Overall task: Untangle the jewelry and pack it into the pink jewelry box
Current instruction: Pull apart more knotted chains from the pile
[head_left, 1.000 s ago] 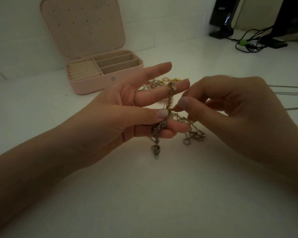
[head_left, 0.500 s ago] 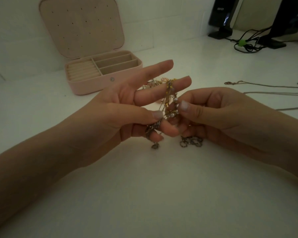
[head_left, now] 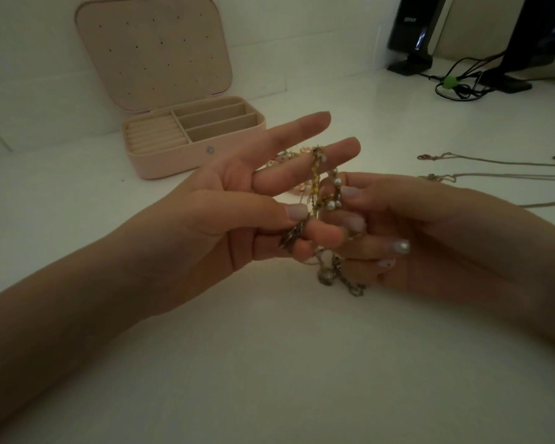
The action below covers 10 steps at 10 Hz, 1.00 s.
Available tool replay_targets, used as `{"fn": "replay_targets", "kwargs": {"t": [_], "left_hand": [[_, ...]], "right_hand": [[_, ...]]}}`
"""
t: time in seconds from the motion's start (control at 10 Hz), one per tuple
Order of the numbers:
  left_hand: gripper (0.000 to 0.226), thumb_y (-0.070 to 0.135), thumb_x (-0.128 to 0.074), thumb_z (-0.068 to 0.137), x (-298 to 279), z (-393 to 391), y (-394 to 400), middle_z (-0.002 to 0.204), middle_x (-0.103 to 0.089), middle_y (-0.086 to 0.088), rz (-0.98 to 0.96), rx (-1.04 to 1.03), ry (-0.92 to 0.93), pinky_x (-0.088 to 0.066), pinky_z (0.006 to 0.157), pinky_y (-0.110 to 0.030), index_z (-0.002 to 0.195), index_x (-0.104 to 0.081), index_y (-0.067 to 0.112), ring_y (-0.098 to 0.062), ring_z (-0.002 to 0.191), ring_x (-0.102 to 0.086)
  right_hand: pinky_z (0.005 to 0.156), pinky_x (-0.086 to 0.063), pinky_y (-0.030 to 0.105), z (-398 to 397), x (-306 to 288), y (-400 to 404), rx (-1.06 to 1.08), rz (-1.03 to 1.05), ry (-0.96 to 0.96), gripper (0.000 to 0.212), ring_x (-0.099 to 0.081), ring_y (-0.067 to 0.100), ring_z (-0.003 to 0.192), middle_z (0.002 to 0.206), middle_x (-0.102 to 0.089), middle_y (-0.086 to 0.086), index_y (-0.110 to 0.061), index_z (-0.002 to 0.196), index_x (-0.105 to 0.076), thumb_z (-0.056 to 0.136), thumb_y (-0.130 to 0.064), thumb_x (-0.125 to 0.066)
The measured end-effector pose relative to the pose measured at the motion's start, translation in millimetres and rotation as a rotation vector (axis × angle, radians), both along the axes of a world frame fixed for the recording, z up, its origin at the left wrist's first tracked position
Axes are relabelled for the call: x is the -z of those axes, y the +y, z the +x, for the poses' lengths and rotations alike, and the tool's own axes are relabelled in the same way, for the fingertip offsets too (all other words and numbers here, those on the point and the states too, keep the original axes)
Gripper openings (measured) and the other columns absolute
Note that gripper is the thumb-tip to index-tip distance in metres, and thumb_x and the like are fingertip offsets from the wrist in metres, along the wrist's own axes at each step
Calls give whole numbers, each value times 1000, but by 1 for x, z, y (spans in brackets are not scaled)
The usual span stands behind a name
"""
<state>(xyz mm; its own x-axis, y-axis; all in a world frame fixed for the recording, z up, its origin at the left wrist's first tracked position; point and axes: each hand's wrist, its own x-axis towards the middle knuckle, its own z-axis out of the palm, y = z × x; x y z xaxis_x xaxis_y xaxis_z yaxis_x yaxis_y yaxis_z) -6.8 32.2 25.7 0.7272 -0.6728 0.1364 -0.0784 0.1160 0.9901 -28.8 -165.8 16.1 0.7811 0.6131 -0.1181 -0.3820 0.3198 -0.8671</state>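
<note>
A: Where is the tangled jewelry being held?

B: Mid-scene; beaded, gold strands are being pinched by the left hand and gripped by the right hand.

A: And the pink jewelry box?

B: Far left, its rounded lid being kept open.

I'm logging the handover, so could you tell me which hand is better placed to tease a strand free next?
Probably the right hand: it pinches the tangled chains, which the left hand anchors.
</note>
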Motion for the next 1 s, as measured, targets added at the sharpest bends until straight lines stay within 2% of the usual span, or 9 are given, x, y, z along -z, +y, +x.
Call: {"fn": "replay_targets", "kwargs": {"t": [0.2,0.3,0.4,0.5,0.6,0.7,0.8,0.9,1.0], "left_hand": [[56,-1,-66,61,-2,1,-3,118,-68,-2,-27,-50,150,-51,51,-19,103,-73,36,-5,63,-67],[59,4,-65,67,0,7,2,132,-60,-3,11,-76,112,-50,53,-17,118,-66,34,-1,66,-66],[56,6,-66,68,-1,5,1,134,-59,-4,4,-40,101,-50,53,-17,117,-67,33,-1,66,-65],[49,1,-58,67,-4,0,-2,114,-68,-2,-1,-78,134,-49,50,-16,100,-73,34,-3,60,-65],[50,-3,-62,62,-6,-3,-3,107,-68,-5,-13,-57,132,-49,47,-19,94,-74,33,-7,55,-64],[59,-2,-67,55,-4,-1,0,118,-66,-14,4,-84,73,-48,47,-20,103,-72,33,-9,54,-61],[48,6,-69,61,-2,-2,1,105,-70,-5,-34,-4,54,-51,54,-15,101,-73,31,-4,63,-67],[45,12,-69,59,2,-4,0,104,-70,5,-56,-20,62,-50,57,-10,100,-74,32,2,67,-67],[47,15,-70,58,5,-6,-2,106,-70,7,-54,-42,48,-48,58,-8,101,-74,34,4,68,-66]], "right_hand": [[48,-20,23,-3,-4,-7,-38,85,84,11,-18,7,45,57,-32,-7,-18,81,-38,84,-15,-49],[44,-17,23,-1,-7,-11,108,-25,33,25,-13,7,42,52,-20,-9,-23,79,-34,79,-23,-59],[41,-15,23,-3,-8,-8,217,-218,-150,27,-13,8,40,49,-21,-10,-24,70,-44,71,-31,-70],[40,-18,23,-9,-8,0,271,-381,-444,21,-19,10,38,43,-31,-9,-23,75,-57,67,-32,-74],[41,-26,17,-15,-9,6,333,-508,-642,22,-22,10,37,41,-30,-7,-22,83,-64,69,-32,-78],[41,-24,13,-17,-8,8,377,-556,-703,23,-20,7,37,41,-26,-7,-23,87,-71,67,-36,-73],[42,-24,14,-17,-9,8,406,-557,-717,21,-21,8,38,42,-26,-5,-24,84,-76,69,-37,-72],[43,-23,18,-18,-9,9,407,-575,-749,20,-22,11,41,43,-27,1,-26,78,-77,68,-41,-71],[42,-24,16,-19,-7,9,400,-533,-682,22,-22,13,40,43,-30,5,-17,72,-75,68,-38,-71]]}}
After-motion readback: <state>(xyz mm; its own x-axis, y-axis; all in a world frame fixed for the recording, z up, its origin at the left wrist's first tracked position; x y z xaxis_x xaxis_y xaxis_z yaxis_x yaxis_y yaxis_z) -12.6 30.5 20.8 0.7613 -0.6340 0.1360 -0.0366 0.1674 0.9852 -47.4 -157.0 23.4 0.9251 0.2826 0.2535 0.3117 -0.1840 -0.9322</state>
